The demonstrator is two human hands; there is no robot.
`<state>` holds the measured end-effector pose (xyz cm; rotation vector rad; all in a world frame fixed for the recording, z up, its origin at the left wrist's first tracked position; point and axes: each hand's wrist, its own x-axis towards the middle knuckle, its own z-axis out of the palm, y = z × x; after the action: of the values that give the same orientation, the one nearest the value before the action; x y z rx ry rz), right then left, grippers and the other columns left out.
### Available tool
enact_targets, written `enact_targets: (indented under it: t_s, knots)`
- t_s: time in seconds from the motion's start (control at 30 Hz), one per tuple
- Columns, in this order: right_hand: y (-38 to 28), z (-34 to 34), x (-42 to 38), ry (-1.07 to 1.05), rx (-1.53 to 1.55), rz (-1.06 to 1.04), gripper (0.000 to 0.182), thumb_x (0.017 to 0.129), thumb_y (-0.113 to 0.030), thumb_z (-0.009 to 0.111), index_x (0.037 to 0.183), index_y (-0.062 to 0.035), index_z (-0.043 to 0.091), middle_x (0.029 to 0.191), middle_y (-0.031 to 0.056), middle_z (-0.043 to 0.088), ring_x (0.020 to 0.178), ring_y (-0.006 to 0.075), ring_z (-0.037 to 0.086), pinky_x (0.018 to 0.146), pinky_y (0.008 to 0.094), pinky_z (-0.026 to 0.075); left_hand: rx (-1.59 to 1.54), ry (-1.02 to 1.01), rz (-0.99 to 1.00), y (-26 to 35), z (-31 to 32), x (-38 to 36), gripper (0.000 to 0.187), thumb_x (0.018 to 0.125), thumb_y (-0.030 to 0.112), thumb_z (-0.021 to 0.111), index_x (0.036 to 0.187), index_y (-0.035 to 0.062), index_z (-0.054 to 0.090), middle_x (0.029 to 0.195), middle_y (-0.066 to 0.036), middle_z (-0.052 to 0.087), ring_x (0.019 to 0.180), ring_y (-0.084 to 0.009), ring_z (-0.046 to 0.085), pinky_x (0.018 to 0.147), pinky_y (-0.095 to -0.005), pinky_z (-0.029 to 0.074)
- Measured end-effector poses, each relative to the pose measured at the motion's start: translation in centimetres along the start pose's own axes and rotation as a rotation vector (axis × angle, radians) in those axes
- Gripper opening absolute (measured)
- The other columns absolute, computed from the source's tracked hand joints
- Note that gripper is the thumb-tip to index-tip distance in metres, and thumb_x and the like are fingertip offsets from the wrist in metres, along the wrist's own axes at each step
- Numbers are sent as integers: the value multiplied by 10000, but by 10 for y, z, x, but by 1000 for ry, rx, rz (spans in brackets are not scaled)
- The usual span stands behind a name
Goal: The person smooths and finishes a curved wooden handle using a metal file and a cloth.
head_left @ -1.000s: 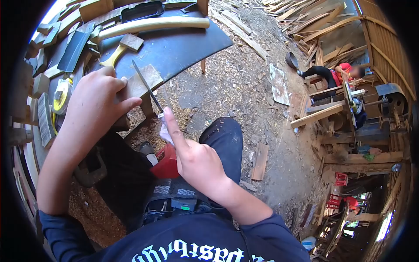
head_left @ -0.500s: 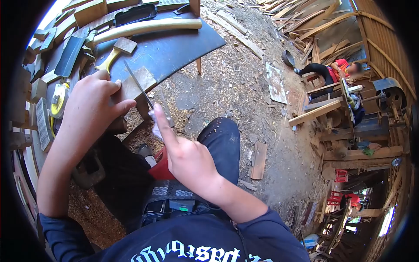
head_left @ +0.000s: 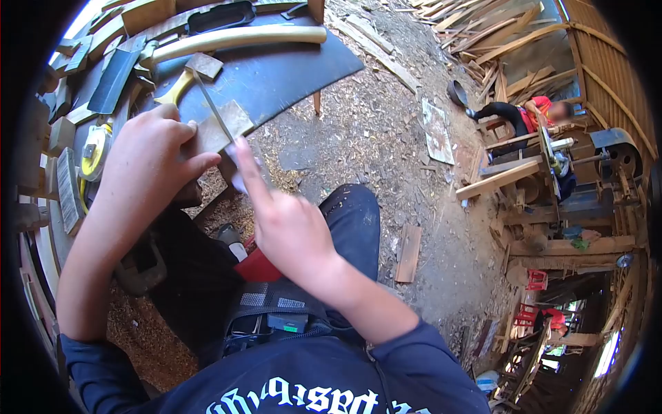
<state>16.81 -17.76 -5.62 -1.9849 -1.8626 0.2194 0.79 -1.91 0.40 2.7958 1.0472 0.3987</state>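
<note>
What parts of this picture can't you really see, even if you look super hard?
Head view, the only one:
- The file's handle end: hidden by the right hand and blurred.
- The wood block's left part: covered by the left hand.
- The tape measure: partly behind the left hand, markings too small.
- The other person's hands: too small, face blurred.
- The workbench's left side: cut off by the dark lens edge.

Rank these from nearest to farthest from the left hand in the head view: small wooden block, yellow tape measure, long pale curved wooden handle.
1. Small wooden block, under the left hand.
2. Yellow tape measure, just left.
3. Long pale curved wooden handle, at the bench's far end.
</note>
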Motion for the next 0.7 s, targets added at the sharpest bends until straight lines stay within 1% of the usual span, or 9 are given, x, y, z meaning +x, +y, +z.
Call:
enact_targets:
  t_s: [0.07, 0.17, 0.27, 0.4, 0.5, 0.53, 0.6, 0.63, 0.7]
  knots:
    - [-2, 7, 23, 26, -48, 3, 887, 879, 14, 577, 1681, -133, 227, 700, 182, 678, 615, 385, 700, 590, 526, 568, -1, -28, -12, 2, -1, 1, 422, 738, 328, 892, 995, 7, 797, 891, -166, 663, 846, -361, 696, 766, -462, 545]
    - [-8, 3, 12, 19, -35, 39, 894, 876, 12, 579, 1683, -136, 225, 684, 181, 668, 604, 385, 694, 585, 522, 567, 9, 14, -10, 3, 1, -1, 422, 739, 330, 893, 992, 5, 799, 891, -165, 663, 847, -359, 695, 774, -459, 545]
    - [-8, -6, -22, -13, -4, 37, 937, 842, 0, 589, 1685, -95, 193, 716, 183, 675, 614, 363, 714, 578, 498, 590, 9, 27, -11, 9, -5, -1, 395, 758, 362, 878, 863, -10, 797, 862, -180, 664, 856, -356, 699, 807, -457, 561]
    - [-4, -5, -27, -24, 28, 57, 899, 879, 10, 571, 1688, -126, 201, 690, 191, 668, 601, 382, 697, 587, 522, 568, 4, 16, -12, 10, -7, 0, 388, 767, 361, 873, 875, -4, 798, 862, -184, 662, 867, -356, 694, 813, -458, 558]
    - [-2, 2, 2, 6, 0, 35, 908, 875, 19, 566, 1689, -126, 190, 697, 190, 674, 610, 381, 703, 590, 521, 570, 12, -24, -10, 3, -2, 1, 420, 736, 315, 902, 998, 3, 801, 881, -160, 661, 837, -349, 692, 761, -444, 541]
    - [-4, 6, 8, 15, -8, 38, 912, 873, 20, 566, 1690, -127, 187, 699, 190, 676, 611, 381, 704, 591, 521, 571, 15, -3, 4, 4, -2, 0, 418, 743, 314, 899, 1001, 0, 799, 875, -158, 659, 829, -350, 689, 750, -444, 539]
    - [-3, 12, 6, 82, -15, 13, 918, 868, 25, 567, 1690, -124, 186, 694, 188, 673, 589, 369, 697, 569, 507, 570, 13, 22, 7, 5, 0, -2, 421, 747, 317, 897, 1004, 0, 798, 875, -159, 658, 831, -352, 690, 755, -449, 541]
    - [-6, 9, -5, 73, -7, 27, 921, 866, 28, 567, 1690, -122, 186, 690, 186, 672, 580, 365, 695, 559, 500, 569, 12, 39, 9, 5, 0, -2, 422, 748, 319, 896, 1006, 0, 798, 875, -160, 658, 832, -353, 691, 758, -452, 541]
    - [-7, 1, -29, 45, -6, 38, 927, 860, 41, 566, 1691, -117, 186, 677, 182, 665, 559, 353, 689, 531, 482, 565, 14, 30, -10, 9, -3, -2, 391, 757, 345, 881, 904, -6, 790, 869, -177, 661, 859, -360, 694, 793, -458, 551]
